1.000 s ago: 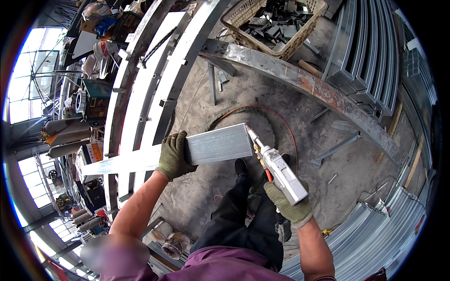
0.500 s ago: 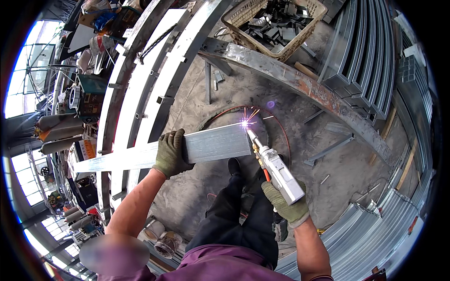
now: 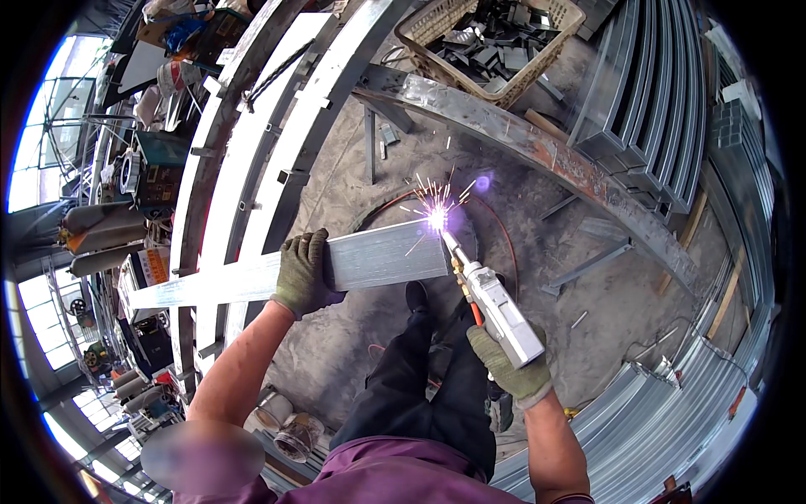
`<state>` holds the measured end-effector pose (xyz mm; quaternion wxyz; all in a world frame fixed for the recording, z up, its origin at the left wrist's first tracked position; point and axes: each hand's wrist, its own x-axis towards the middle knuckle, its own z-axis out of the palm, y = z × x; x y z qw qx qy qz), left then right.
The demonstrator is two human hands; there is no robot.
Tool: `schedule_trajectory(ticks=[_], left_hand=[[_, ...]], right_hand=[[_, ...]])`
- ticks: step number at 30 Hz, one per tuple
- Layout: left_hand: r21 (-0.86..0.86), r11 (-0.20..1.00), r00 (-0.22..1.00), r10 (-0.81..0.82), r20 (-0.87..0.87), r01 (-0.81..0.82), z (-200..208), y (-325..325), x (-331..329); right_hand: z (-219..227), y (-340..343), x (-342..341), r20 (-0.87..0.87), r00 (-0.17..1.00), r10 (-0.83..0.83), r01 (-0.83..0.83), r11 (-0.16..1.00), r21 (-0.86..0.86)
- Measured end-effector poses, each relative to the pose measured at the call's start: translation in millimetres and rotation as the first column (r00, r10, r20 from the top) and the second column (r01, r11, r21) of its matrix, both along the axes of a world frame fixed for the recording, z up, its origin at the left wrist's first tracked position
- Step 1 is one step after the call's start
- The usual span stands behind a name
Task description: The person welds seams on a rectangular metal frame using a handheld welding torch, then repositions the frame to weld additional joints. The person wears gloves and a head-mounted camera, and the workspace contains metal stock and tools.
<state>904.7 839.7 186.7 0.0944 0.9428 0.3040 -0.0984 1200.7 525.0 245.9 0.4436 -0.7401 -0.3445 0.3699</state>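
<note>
A long galvanized steel tube (image 3: 382, 255) lies across in front of me, its end toward the middle of the view. My left hand (image 3: 301, 273), in a green work glove, is wrapped round the tube a little way back from that end. In my right hand (image 3: 510, 367), also gloved, I grip a silver welding gun (image 3: 501, 312) with brass fittings and an orange hose. The gun's thin nozzle points at the far corner of the tube's end. A bright violet-white glow (image 3: 437, 220) with flying sparks hides the exact contact point.
Pale steel beams (image 3: 290, 181) run along the left. A curved, rusty beam (image 3: 537, 139) crosses ahead, beside a plastic basket (image 3: 409, 35) of dark metal pieces. Tube stacks (image 3: 638, 92) stand at the right. A red cable (image 3: 506, 239) loops over the concrete floor.
The sparks at the tube's end have grown brighter and fan out wider. Both hands, the tube and the welding gun stay almost where they were.
</note>
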Motion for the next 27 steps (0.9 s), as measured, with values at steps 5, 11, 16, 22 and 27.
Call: schedule_trajectory(ticks=[5,11,16,22,27], left_hand=[[-0.003,1.0,1.0,0.0,-0.006,0.0,2.9,-0.5,1.1],[-0.013,1.0,1.0,0.007,0.009,-0.007,7.0,-1.6,5.5],[-0.028,0.999,0.999,0.022,-0.038,-0.023,7.2,-1.5,4.5],[-0.034,0.999,0.998,0.029,-0.056,-0.031,4.7,-0.2,2.0],[-0.057,0.998,0.999,0.033,-0.032,-0.034,3.4,0.4,0.7]], right_hand=[[1.7,2.9,-1.5,0.014,1.0,-0.027,0.026,0.998,0.05],[2.5,3.7,-2.0,-0.012,0.999,-0.042,0.043,0.997,0.066],[2.1,4.4,-3.2,-0.036,0.998,-0.054,0.055,0.998,0.036],[0.3,1.4,-2.2,-0.014,0.999,-0.037,0.038,0.996,0.08],[-0.2,-0.4,-0.8,0.015,1.0,-0.008,0.008,1.0,0.019]])
